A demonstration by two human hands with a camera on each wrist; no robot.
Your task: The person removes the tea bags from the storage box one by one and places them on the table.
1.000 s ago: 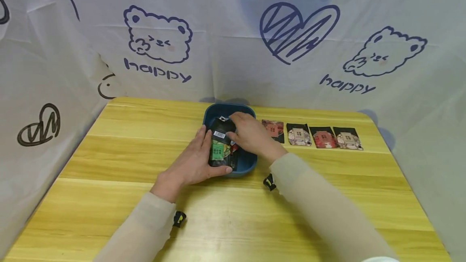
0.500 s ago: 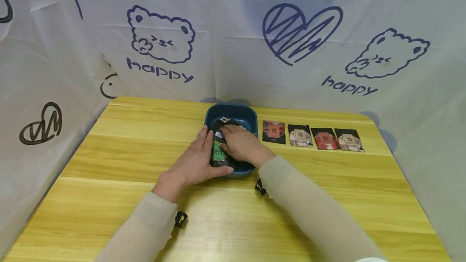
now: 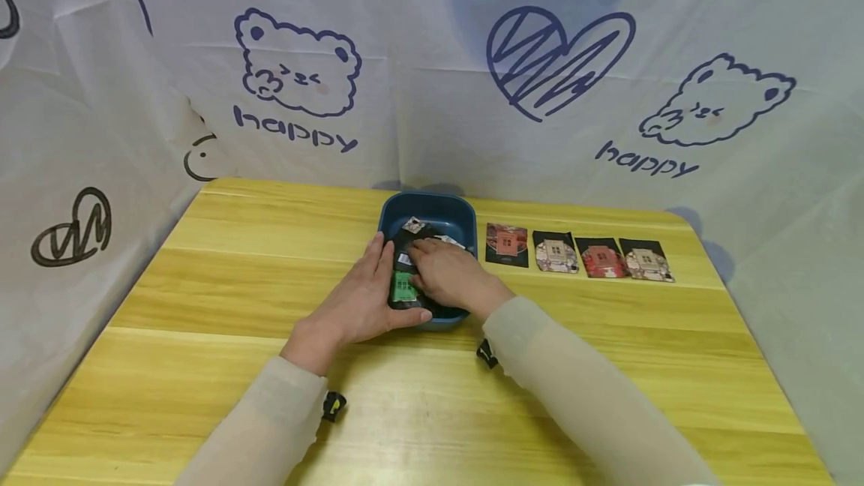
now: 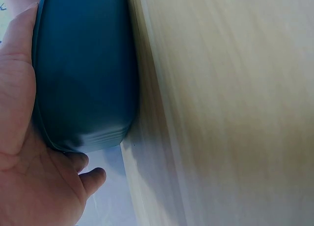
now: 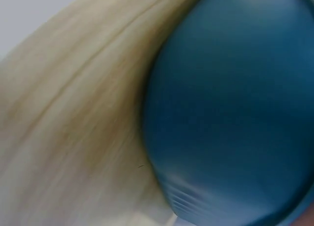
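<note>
A deep blue plastic bin stands near the back of the table with several black food packets inside. One packet has a green label; a white barcode shows partly above it. My left hand lies along the bin's left and near rims, fingers straight and thumb along the near edge. In the left wrist view that hand is at the bin's corner. My right hand reaches into the bin, its fingers resting on the packets and covering part of them. The right wrist view shows mostly the bin's outer wall.
Right of the bin, several flat packets lie in a row: a red one, a pale-labelled one, another red one and another pale-labelled one. Behind the wooden table hangs a white cloth with drawings.
My right hand has moved left and down from the packet's top edge onto the packets, covering more of them. The packets have shifted slightly inside the bin. The left hand stays at the rim.
</note>
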